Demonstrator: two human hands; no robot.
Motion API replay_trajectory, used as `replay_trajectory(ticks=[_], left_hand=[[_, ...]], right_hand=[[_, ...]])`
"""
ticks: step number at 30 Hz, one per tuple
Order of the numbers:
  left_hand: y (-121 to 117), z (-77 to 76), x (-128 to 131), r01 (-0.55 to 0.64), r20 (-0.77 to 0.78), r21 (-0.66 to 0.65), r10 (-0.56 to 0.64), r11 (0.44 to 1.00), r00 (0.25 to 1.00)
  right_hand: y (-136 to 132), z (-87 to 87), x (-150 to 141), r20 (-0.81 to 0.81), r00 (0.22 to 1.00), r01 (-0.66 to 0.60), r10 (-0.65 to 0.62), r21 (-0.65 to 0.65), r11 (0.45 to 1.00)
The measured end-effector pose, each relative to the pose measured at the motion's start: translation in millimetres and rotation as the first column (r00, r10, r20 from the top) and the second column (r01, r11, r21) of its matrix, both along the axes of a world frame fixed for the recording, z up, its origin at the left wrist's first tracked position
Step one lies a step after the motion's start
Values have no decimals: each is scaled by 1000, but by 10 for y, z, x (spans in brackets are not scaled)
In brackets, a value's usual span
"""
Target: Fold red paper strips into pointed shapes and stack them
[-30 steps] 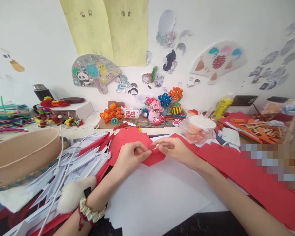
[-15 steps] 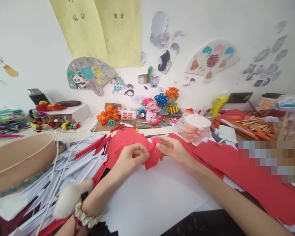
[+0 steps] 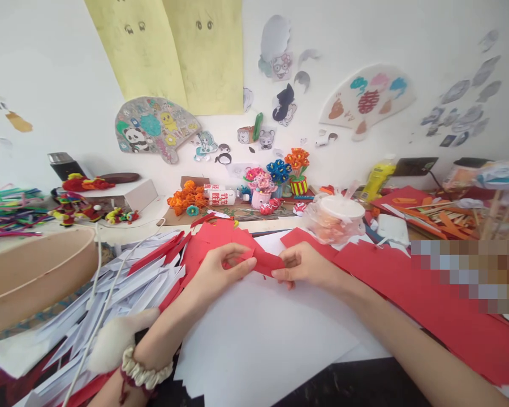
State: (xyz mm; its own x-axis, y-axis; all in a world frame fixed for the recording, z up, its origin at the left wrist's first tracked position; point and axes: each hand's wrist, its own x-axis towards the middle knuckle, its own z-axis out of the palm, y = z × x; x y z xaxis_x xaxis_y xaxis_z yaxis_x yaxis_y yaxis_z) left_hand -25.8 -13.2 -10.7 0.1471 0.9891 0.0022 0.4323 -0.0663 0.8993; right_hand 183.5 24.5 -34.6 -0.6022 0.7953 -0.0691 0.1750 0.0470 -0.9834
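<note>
Between my two hands a small piece of folded red paper (image 3: 268, 262) is held over the white sheet (image 3: 267, 333). My left hand (image 3: 224, 265) pinches its left end between thumb and fingers. At the right end, my right hand (image 3: 299, 265) grips it with the thumb in front and fingers curled behind. A heap of red paper pieces (image 3: 214, 232) lies just behind my left hand. To the right, long red paper sheets (image 3: 415, 299) lie beside my right forearm.
Folded white paper strips (image 3: 123, 294) cover the left side, crossed by a white cable (image 3: 91, 339). A beige basin (image 3: 38, 271) stands at far left. Behind are a lidded cup (image 3: 341, 208) in plastic, flower pots (image 3: 299, 185) and a yellow bottle (image 3: 378, 178).
The red paper has turned from a tilted, upright position to lying lengthwise between my hands. My right hand has shifted lower and changed its hold on the right end.
</note>
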Motion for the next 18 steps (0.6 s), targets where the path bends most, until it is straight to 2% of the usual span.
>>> replay_trajectory(ticks=[4,9,12,18], left_hand=[[-1,-22,-32,32,-128,22,-29,999,991],[-37,-61,-36,113,-268,114,-79,987,960],[-54,-32,-38,123,-275,117,-87,985,957],[-49,21,-50,114,-218,37,-103,993,970]], right_hand=[[25,-14,103,40,999,-10,11,-18,1000],[24,-35,172,120,990,-68,68,-4,998],[21,-50,187,131,987,-93,93,-5,996],[18,-16,203,124,987,-97,99,-23,995]])
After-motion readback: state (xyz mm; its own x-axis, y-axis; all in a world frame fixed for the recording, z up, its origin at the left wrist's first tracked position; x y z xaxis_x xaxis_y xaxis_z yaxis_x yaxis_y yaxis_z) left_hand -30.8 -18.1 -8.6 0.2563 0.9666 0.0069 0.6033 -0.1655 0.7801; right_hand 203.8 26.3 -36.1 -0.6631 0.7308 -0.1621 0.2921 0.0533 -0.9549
